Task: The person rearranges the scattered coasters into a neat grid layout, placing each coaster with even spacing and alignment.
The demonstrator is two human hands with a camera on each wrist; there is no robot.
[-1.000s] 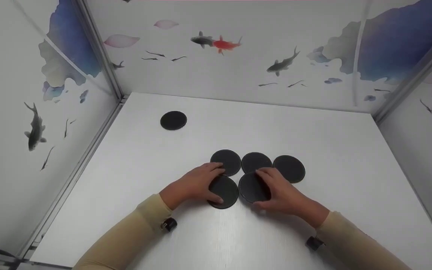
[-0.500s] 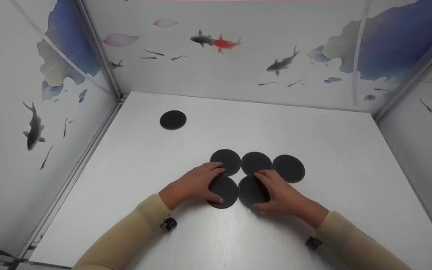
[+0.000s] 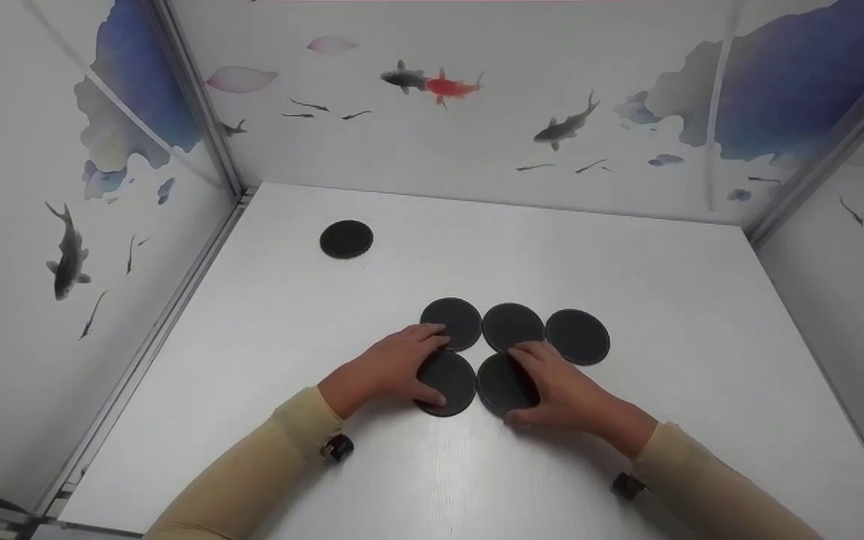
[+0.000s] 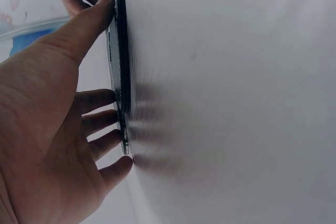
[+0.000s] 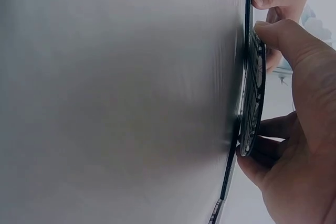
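Note:
In the head view my right hand (image 3: 571, 386) holds a round black coaster (image 3: 503, 381) at its right side, thumb near and fingers far. In the right wrist view this coaster (image 5: 254, 98) is tilted, its patterned underside showing and one edge near the white table. My left hand (image 3: 394, 369) lies over another black coaster (image 3: 452, 384), thumb on its near part, fingertips on the coaster behind (image 3: 454, 319). The left wrist view shows these fingers fairly straight on the flat coaster (image 4: 121, 51). Two more coasters, a middle one (image 3: 513, 326) and a right one (image 3: 577, 337), continue the back row.
A lone black coaster (image 3: 346, 239) lies at the back left of the white table (image 3: 687, 315). Panels printed with fish, such as the back wall (image 3: 477, 150), enclose the table on the left, back and right. Dark wrist cameras, one on the left sleeve (image 3: 338, 448), sit below the wrists.
The coaster in my right hand has come down slightly toward me, baring more of the middle back coaster, and is less raised. My left hand has stayed in place.

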